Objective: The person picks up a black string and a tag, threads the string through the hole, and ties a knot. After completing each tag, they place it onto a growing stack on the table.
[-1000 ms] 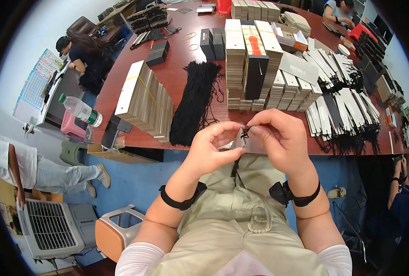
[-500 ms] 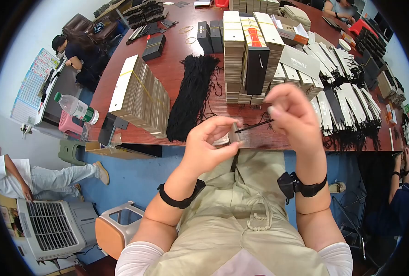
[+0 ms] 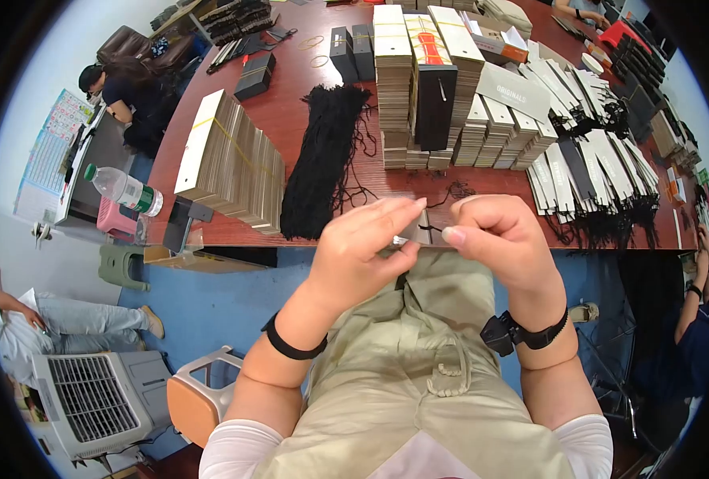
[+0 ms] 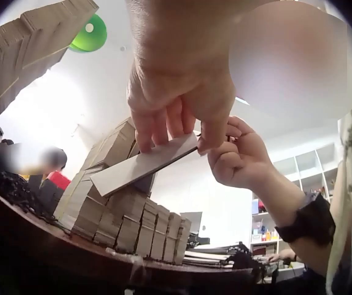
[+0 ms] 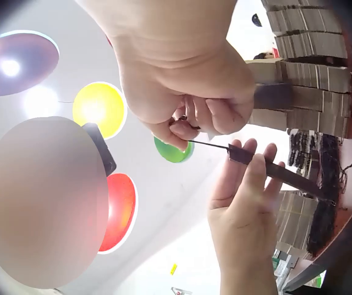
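Observation:
My left hand (image 3: 362, 255) pinches a long narrow card tag (image 4: 142, 166), thumb on one face and fingertips on the other. In the right wrist view the tag's dark face (image 5: 286, 176) slants across the left fingers. A thin black cord (image 5: 209, 145) runs from the tag's end to my right hand (image 3: 504, 243), which pinches it between thumb and curled fingers. Only a short length of cord shows between the hands. Beyond the left hand lies a bundle of black cords (image 3: 322, 152) on the table.
A banded stack of tags (image 3: 231, 172) stands on the left. Taller stacks (image 3: 394, 80) rise behind the hands, with a red-handled tool (image 3: 430, 48) on top. Corded tags (image 3: 598, 180) are piled at right. A loose black cord (image 3: 454, 191) lies near the table's edge. Other people sit farther off.
A second ago both hands met at the tag's end. My right hand then drew the cord out up and right; now it is lower, closer to the tag, its fingers curled.

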`<state>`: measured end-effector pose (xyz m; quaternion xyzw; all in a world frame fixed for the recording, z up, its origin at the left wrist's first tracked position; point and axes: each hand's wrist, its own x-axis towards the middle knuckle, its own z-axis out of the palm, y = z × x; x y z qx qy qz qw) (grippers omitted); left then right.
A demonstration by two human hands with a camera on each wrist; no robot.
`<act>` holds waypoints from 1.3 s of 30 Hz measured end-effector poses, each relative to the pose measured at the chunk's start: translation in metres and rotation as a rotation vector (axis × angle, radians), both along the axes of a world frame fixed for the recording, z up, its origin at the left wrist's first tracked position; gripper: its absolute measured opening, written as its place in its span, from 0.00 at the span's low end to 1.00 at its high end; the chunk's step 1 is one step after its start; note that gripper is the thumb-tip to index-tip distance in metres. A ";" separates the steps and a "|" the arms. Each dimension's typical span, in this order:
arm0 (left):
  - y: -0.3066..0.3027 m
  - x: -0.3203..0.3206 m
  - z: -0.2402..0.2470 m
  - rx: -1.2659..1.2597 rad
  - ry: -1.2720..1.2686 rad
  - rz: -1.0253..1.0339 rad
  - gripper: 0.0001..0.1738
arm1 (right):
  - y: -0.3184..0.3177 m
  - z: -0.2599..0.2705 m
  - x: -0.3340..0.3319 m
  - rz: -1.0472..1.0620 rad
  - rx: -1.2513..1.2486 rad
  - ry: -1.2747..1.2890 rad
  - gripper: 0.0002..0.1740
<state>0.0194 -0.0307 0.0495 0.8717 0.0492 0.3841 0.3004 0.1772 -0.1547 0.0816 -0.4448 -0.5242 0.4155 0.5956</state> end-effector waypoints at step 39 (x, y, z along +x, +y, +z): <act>0.008 0.035 -0.049 0.077 0.104 0.097 0.07 | 0.004 -0.073 0.031 -0.204 -0.574 0.347 0.19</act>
